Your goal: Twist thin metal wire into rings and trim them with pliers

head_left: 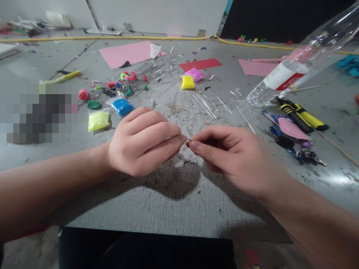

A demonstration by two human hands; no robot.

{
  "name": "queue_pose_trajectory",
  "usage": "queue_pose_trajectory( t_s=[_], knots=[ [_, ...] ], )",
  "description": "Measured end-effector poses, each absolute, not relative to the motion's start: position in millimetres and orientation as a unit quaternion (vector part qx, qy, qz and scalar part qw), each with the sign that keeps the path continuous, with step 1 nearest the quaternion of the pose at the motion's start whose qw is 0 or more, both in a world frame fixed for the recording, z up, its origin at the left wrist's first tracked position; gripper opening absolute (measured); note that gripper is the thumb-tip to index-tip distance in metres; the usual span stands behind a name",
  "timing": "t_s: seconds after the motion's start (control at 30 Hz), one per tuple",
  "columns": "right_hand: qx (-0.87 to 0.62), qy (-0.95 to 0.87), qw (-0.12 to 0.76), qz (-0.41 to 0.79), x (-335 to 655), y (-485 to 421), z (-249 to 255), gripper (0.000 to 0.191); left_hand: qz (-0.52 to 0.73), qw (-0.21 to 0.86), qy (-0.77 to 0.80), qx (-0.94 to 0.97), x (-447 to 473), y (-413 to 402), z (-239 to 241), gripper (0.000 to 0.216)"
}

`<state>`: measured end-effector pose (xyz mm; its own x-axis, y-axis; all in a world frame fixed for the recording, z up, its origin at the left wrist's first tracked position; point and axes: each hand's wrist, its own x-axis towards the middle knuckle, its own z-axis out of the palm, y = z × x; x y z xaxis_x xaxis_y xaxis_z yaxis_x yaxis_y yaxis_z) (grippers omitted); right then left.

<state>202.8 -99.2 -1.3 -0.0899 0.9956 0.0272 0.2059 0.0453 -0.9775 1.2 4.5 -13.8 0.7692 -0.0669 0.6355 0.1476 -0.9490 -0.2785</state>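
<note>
Just above the grey table, my left hand [147, 142] and my right hand [230, 151] meet fingertip to fingertip. Both are closed in a pinch around a tiny thin piece [189, 141] that is too small to name. Behind my left hand lie a bag of blue clay-like material [122, 107] and a pale yellow-green bag [98, 121]. Farther back, beyond both hands, are a small yellow packet [187, 82] and a purple one [195, 74]. Several thin clear or metallic strands [206, 105] lie behind my right hand.
A clear plastic bottle [277, 80] stands at right, near yellow-black pliers [301, 114] and a pile of small trinkets [304, 153]. Pink sheets [126, 54] and a red sheet [200, 64] lie farther back. Small coloured pieces [113, 85] are scattered at left, beside a pixelated area.
</note>
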Motion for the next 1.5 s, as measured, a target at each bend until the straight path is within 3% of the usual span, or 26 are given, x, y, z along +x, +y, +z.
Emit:
queue_pose_trajectory(
  t_s=[0.5,0.9,1.1,1.3,1.5],
  knots=[
    [-0.536,-0.644,0.398,0.374,204,-101,0,0.010,-0.369,0.163,0.036,-0.914,5,8,-19,0.010],
    [-0.514,-0.662,0.405,0.366,203,-103,-5,0.010,-0.310,-0.138,-0.051,-0.939,6,-6,-16,0.013],
    [-0.530,-0.658,0.416,0.337,204,-103,-2,0.007,-0.349,-0.148,-0.028,-0.925,6,5,-21,0.007],
    [-0.537,-0.608,0.415,0.412,202,-103,-3,0.004,-0.377,-0.161,-0.046,-0.911,7,2,-25,0.004],
    [-0.459,-0.419,0.442,0.646,202,-100,-4,0.011,-0.381,-0.219,-0.088,-0.894,9,-5,-26,0.008]
  ],
)
